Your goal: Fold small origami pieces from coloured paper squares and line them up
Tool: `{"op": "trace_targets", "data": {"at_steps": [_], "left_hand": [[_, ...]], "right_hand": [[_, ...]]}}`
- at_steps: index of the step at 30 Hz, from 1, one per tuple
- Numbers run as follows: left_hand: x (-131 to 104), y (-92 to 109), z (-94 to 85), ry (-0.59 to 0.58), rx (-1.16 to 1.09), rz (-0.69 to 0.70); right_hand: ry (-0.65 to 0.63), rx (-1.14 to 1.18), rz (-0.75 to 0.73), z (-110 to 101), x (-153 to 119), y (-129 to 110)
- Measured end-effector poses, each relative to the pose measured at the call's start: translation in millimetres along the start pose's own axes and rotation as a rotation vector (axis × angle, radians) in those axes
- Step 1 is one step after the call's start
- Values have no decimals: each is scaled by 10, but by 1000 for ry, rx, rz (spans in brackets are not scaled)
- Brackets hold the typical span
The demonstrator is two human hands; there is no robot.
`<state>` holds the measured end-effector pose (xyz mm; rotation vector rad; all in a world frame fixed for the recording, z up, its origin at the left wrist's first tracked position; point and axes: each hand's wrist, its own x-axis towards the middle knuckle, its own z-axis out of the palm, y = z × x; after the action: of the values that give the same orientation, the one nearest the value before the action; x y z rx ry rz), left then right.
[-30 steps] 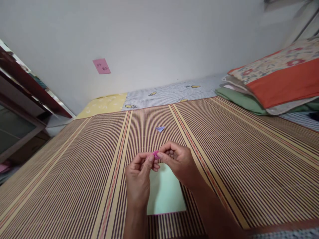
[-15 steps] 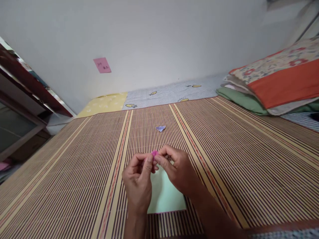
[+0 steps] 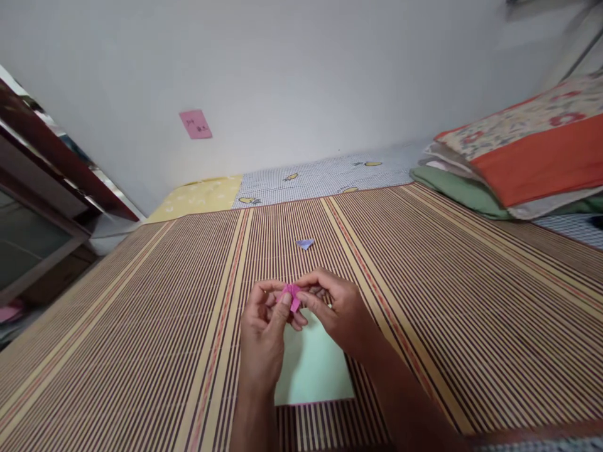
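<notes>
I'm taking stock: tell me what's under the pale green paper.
A thin pink edge shows along the near side of the pale green paper; the striped mat lies below. The rest is covered.

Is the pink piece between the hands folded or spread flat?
Folded. The pink piece shows small angled flaps, pinched between the left hand and right hand; its full shape is partly hidden.

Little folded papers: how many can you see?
2: a pink folded paper, pinched between the left hand and right hand, and a purple folded paper on the striped mat beyond. The hands may hide more.
</notes>
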<state>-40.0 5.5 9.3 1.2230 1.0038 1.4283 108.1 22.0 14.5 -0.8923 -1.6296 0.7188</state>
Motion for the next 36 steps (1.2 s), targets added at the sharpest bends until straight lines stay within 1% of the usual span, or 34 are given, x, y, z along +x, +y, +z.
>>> {"op": "trace_targets", "data": {"at_steps": [7,10,14,19,23,27,30,34,36], "left_hand": [[-48,40,62,-20,143,19],[-40,34,76,9,146,35],[-21,20,96,78,130,60],[-59,6,150,149,212,129],[-85,-20,179,198,309,194],[-92,-42,170,181,377,207],[-100,-47,165,166,417,219],[-109,-44,193,120,468,260],[-109,-39,209,100,442,252]], "right_hand": [[70,-7,-13,15,21,-44],[85,5,-20,6,25,-53],[109,22,-36,-5,21,-59],[143,37,90,17,14,-88],[140,85,163,41,7,-89],[179,79,158,48,-3,-98],[202,17,145,40,-10,-118],[192,7,174,12,-5,-133],[181,16,190,-7,2,-136]]}}
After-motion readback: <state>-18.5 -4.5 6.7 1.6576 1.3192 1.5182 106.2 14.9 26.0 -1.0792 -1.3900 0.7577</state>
